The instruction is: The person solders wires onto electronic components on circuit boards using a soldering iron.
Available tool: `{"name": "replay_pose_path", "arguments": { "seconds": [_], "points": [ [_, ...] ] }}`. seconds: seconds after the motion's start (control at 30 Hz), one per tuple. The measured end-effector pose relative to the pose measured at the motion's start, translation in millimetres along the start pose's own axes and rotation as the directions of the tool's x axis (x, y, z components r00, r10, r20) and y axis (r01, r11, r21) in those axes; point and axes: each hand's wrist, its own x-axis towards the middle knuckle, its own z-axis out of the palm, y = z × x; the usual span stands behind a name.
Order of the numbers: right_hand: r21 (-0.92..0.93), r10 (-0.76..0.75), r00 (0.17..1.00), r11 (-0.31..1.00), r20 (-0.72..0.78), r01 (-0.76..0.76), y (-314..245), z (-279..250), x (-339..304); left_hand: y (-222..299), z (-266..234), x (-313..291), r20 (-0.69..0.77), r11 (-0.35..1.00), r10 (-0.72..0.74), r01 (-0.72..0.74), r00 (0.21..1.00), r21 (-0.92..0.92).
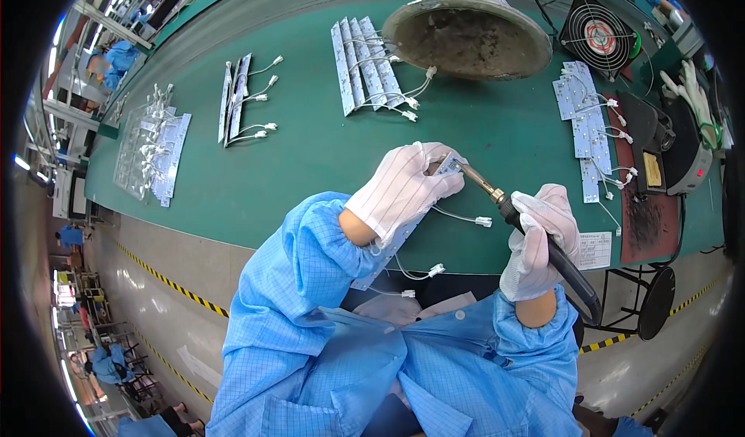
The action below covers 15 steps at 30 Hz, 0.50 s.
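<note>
In my gloved left hand (400, 185) is a white LED circuit board strip (403, 234), its fingers closed around the upper end. The strip slants down toward my lap, and short white wires with connectors (483, 221) hang off its right side. My gloved right hand (543, 235) is wrapped round the black handle of a soldering iron (573, 275). The iron's metal tip points up and left and meets the strip's upper end beside my left fingers; whether it touches the surface is too small to tell.
A metal fume hood (466, 37) hangs over the green table (295, 173). LED strips with wires lie in groups (365, 64) at the back, left and right. At the right are a fan (599, 37), a soldering station (683, 157), a yellow sponge (652, 169) and a paper slip (595, 251).
</note>
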Motion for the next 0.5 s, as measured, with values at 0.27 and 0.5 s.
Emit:
{"name": "replay_pose_path", "arguments": {
  "seconds": [0.27,0.5],
  "points": [
    [0.013,0.035,0.999,0.999,0.013,-0.035,-0.5,-0.6,-0.7,1.1,0.9,0.2,-0.003,0.999,-0.001,0.001,1.0,0.045],
    [-0.002,0.04,0.999,0.999,0.002,-0.04,-0.1,-0.3,-3.4,0.8,1.7,0.1,-0.007,0.967,0.153,-0.149,0.988,0.208]
  ]
}}
